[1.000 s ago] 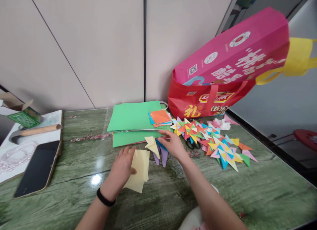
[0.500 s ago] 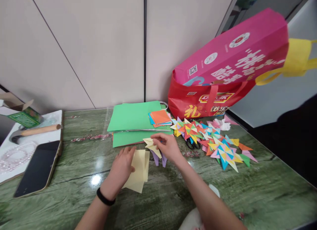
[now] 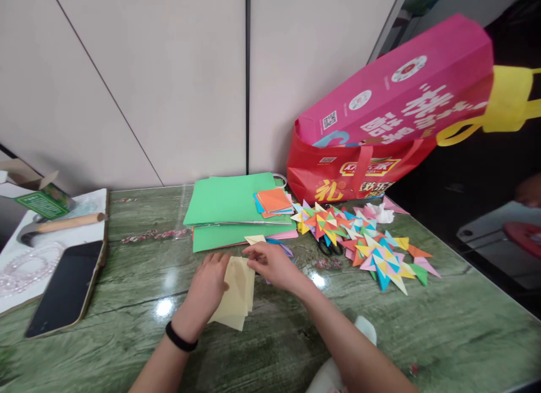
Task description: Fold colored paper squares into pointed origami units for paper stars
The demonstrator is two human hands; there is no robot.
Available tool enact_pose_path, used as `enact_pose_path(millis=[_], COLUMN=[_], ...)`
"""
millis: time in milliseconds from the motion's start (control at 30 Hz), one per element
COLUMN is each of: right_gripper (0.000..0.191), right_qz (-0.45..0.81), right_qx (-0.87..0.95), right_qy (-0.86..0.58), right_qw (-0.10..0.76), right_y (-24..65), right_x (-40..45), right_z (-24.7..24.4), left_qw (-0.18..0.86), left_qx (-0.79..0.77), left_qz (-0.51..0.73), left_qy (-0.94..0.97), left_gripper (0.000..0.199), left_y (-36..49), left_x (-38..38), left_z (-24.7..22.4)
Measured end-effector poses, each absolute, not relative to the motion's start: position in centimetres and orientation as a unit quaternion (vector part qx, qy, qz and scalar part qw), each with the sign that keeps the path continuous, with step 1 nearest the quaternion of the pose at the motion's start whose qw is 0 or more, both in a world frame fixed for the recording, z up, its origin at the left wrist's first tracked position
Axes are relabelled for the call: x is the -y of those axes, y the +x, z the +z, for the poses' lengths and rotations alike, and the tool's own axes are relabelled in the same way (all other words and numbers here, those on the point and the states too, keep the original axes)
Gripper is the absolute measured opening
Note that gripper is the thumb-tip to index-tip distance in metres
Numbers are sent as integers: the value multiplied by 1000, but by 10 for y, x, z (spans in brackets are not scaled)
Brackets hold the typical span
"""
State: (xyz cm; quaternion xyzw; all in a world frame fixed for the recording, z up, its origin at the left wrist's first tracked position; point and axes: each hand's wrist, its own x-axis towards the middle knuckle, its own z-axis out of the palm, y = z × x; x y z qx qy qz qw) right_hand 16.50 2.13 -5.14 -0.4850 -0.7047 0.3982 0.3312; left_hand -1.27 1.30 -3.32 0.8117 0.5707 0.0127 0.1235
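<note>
Pale yellow paper sheets (image 3: 233,303) lie on the green marbled table in front of me. My left hand (image 3: 207,283) rests on their left edge, fingers apart. Over their upper right corner hovers my right hand (image 3: 273,264), its thumb and fingers a little apart with nothing visible between them. A folded pale yellow piece (image 3: 255,239) shows just behind the right hand, at the edge of the green sheets (image 3: 232,200). Purple and blue folded pieces (image 3: 279,246) are partly hidden by that hand.
Small coloured squares (image 3: 274,201) lie on the green sheets. Folded paper stars (image 3: 380,257) spread to the right, below a red bag (image 3: 316,167) holding a pink one. At left are a phone (image 3: 65,288), a wooden-handled tool (image 3: 70,221) and a box (image 3: 44,201).
My right hand has moved left and let go of the folded pale yellow piece, which now lies behind it. The left hand has barely moved. A person's hand now shows at the far right.
</note>
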Motion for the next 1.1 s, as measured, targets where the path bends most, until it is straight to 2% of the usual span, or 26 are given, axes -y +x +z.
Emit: enact_pose_path(millis=[333,700,933,1100], right_gripper=[27,27,22,29], right_qz=[363,345,415,484], right_qx=[721,732,699,664], right_qy=[-512,-521,-486,-463], right_qw=[294,272,320,333], right_y=[166,165,162,159], right_x=[-22,-20,-19,-18], right_z=[-54,-45,-46,-43], left_qw=[115,65,50,149], left_qx=[-598,-619,-607,-598], left_qz=[-23,-43,41,164], left_qy=[793,782,792,770], left_gripper=[53,23,21,20], left_y=[-11,-9,-12,-14], left_x=[-13,-11,-11,-10], left_z=[-29,-20,-18,-10])
